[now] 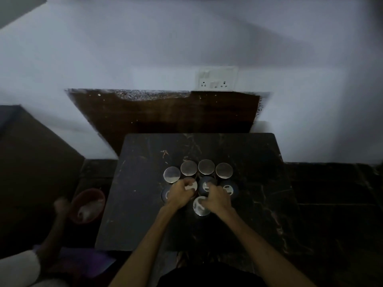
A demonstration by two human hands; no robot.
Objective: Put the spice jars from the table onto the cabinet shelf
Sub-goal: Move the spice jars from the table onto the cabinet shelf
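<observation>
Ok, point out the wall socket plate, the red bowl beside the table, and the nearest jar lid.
wall socket plate (pixel 217 78): head view, centre of the plate.
red bowl (pixel 85 197): head view, its far rim.
nearest jar lid (pixel 200 208): head view, bare middle of the lid.

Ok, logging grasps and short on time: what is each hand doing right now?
Left hand: curled over a silver-lidded spice jar, apparently gripping it.
Right hand: fingers bent over a dark-lidded jar; a firm grip cannot be told.
</observation>
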